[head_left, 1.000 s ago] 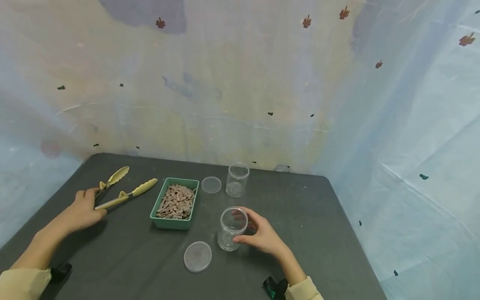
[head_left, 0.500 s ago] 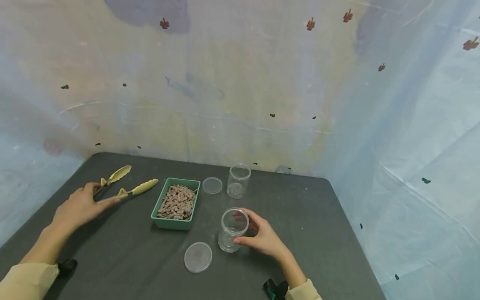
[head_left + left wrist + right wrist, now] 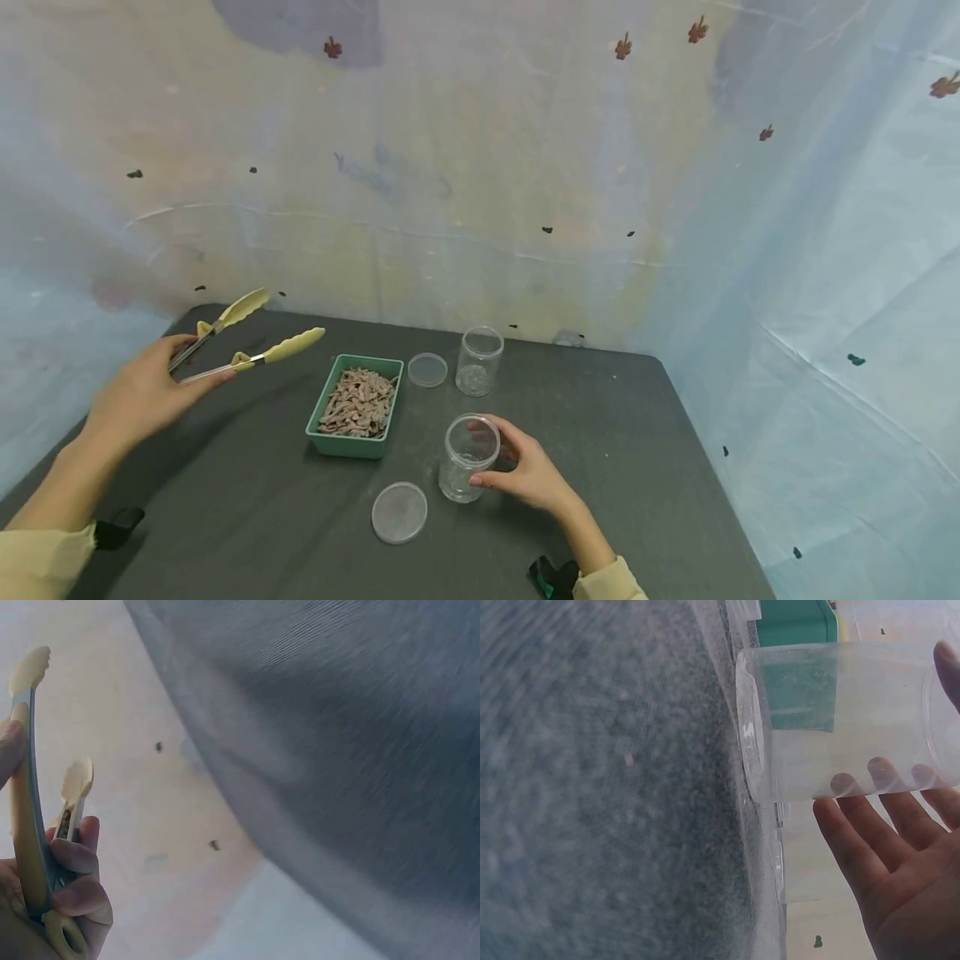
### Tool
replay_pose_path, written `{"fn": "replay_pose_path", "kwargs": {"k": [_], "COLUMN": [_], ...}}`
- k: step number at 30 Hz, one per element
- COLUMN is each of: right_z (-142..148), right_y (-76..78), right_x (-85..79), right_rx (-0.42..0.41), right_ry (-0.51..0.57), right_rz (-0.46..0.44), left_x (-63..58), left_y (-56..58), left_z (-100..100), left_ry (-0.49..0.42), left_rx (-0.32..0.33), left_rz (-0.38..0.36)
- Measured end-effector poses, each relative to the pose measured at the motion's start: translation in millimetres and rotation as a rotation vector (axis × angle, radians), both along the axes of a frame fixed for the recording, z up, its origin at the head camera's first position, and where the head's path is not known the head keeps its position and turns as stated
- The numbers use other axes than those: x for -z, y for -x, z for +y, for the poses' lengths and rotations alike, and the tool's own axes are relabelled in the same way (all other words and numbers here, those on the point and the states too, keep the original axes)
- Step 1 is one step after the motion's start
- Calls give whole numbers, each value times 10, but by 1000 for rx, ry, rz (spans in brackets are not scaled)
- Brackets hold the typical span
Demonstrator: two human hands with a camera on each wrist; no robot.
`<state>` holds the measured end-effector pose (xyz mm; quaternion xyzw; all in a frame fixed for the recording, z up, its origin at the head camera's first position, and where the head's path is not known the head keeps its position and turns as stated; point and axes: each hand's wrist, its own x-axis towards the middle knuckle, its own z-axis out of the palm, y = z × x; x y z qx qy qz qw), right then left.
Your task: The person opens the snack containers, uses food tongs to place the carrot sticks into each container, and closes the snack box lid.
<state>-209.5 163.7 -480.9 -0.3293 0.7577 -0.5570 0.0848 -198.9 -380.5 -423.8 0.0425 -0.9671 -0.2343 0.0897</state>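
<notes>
In the head view my left hand (image 3: 138,396) grips a pair of tongs (image 3: 294,343) with pale yellow tips, spread apart and held above the table's left side. The left wrist view shows fingers curled round the tongs' handles (image 3: 30,817), with a ring at the end. My right hand (image 3: 528,473) holds a clear, lidless jar (image 3: 457,475) standing upright on the table; thumb and fingers are on opposite sides. Between the hands sits a green tray (image 3: 348,447) of brownish-grey strips (image 3: 356,402). The jar (image 3: 802,761) looks empty in the right wrist view.
A second clear jar (image 3: 478,362) stands open at the back, with a round clear lid (image 3: 427,370) to its left. Another lid (image 3: 400,512) lies in front of the tray. A patterned plastic sheet (image 3: 480,167) hangs behind the dark table (image 3: 615,467).
My left hand has lifted the tongs off the table; their tips are higher now. My right hand has stayed on the jar, which has not moved.
</notes>
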Motion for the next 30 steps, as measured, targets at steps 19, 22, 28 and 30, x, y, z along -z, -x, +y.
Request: {"fn": "replay_pose_path", "kwargs": {"k": [19, 22, 28, 30], "right_z": [12, 17, 12, 4], "right_y": [-8, -8, -2, 1], "right_x": [34, 37, 23, 16], "right_rx": [10, 10, 7, 7], "right_ry": [-14, -17, -16, -18], "right_rz": [11, 11, 9, 5], "left_x": [-624, -666, -684, -683], "left_y": [-28, -8, 25, 38], "left_z": [266, 368, 513, 544], "left_ry": [176, 189, 229, 249], "left_rx": [379, 420, 502, 513], "left_rz": [-8, -29, -64, -72]}}
